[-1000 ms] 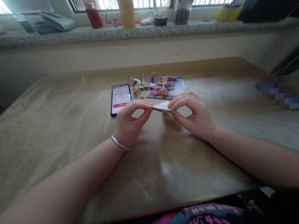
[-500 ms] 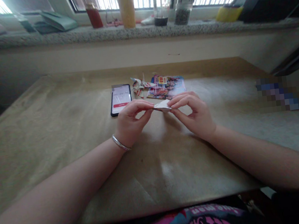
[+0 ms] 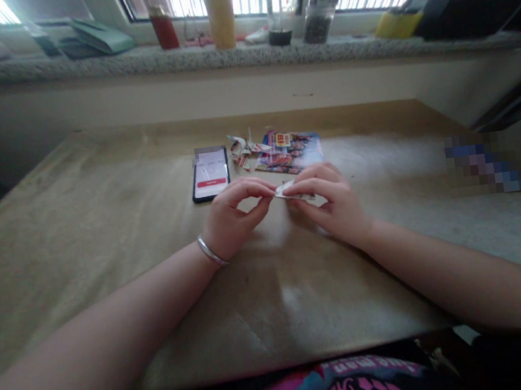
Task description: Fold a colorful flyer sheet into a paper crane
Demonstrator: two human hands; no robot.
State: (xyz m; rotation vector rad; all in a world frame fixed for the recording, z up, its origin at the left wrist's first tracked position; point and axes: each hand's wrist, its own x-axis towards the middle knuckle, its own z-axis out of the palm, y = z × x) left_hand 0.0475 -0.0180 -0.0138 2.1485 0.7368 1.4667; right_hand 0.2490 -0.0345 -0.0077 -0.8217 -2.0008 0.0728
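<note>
Between my hands is a small folded piece of paper, white with some print on it, held just above the table. My left hand, with a silver bangle at the wrist, pinches its left tip between thumb and forefinger. Thumb and fingers of my right hand grip the paper from the right and cover much of it. Beyond my hands lie several folded paper shapes, white with red print, beside a colourful printed leaflet.
A phone showing a running timer lies behind my left hand. The brown table reaches back to a wall below a stone windowsill, where bottles and jars stand. A blurred-out flat item lies at the far right.
My right fingers have moved further over the paper, and it now lies at a different angle with its printed side showing. My left hand has shifted slightly to the right.
</note>
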